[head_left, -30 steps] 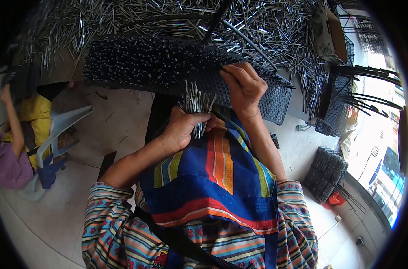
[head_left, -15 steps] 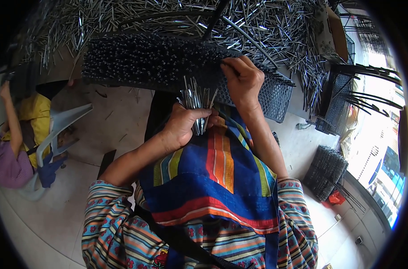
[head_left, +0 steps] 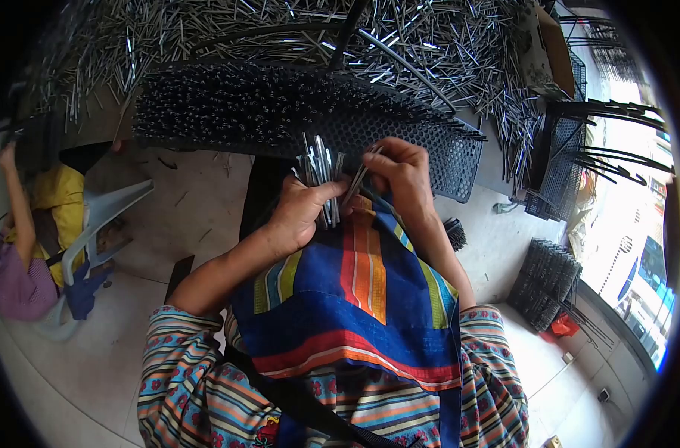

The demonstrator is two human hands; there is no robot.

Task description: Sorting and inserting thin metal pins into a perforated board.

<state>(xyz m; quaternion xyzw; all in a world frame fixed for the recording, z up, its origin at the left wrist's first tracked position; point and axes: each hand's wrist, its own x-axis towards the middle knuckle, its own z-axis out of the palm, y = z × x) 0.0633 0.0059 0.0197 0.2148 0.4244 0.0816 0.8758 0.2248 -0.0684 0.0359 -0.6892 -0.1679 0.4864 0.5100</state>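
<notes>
A bundle of thin silvery metal strips [head_left: 322, 166] stands upright in my left hand [head_left: 299, 209], with the thumb pressed across it. Close by on the right, my right hand [head_left: 403, 173] pinches a metal strip [head_left: 360, 179] between thumb and fingers, beside the bundle. Beyond both hands lies a long black perforated tray [head_left: 448, 153]. Its left and middle part is packed with upright dark strips [head_left: 220, 104]; bare holes show on the right part and along the near middle edge.
Loose metal strips [head_left: 437, 48] heap behind the tray. A cardboard box [head_left: 545, 52] stands back right, by black mesh baskets [head_left: 545, 179]. Stacked black racks [head_left: 545, 284] sit on the right floor. At the left, another person in purple [head_left: 30, 280] sits on a plastic chair [head_left: 112, 216].
My right hand has come back from over the tray toward the bundle and now pinches a strip there. My left hand keeps its hold in nearly the same place.
</notes>
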